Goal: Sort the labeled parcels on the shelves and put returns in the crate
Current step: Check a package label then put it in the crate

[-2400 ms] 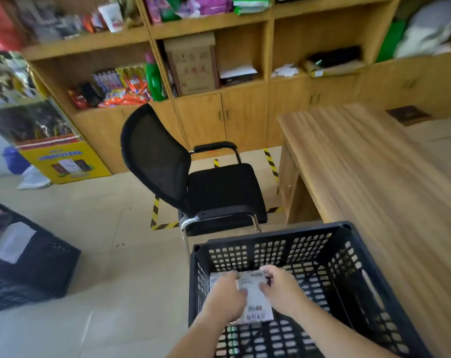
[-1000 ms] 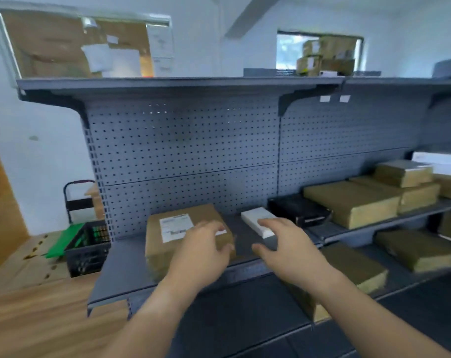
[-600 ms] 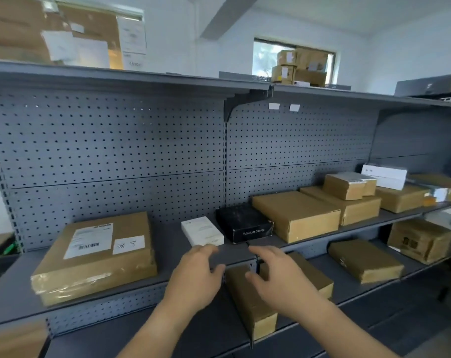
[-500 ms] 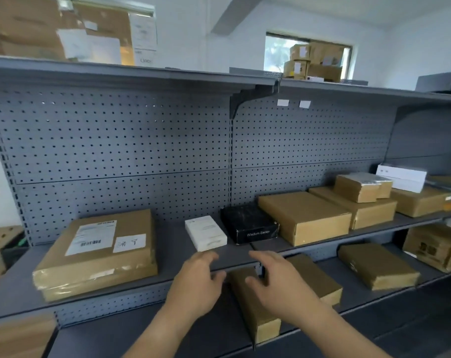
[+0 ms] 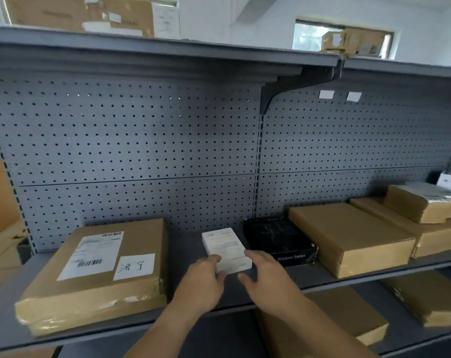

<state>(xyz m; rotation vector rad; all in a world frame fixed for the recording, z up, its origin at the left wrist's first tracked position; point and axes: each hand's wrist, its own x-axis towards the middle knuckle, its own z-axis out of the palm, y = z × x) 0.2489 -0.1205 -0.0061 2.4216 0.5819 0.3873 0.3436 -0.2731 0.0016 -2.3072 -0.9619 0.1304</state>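
Labeled parcel [image 5: 95, 270] seen left of white box [image 5: 225, 250], flat on shelf [image 5: 188, 244], untouched. White box's near-left corner pinched by left hand [image 5: 203, 282]: finger on top, thumb at front; box judged not yet lifted. Right hand [image 5: 268, 277] held wide, fingertip at box's near-right edge, nothing gripped. Black box [image 5: 278, 239] just right of white box, brown parcels [image 5: 348, 236] farther right. Crate not seen; sorting judged mostly left.
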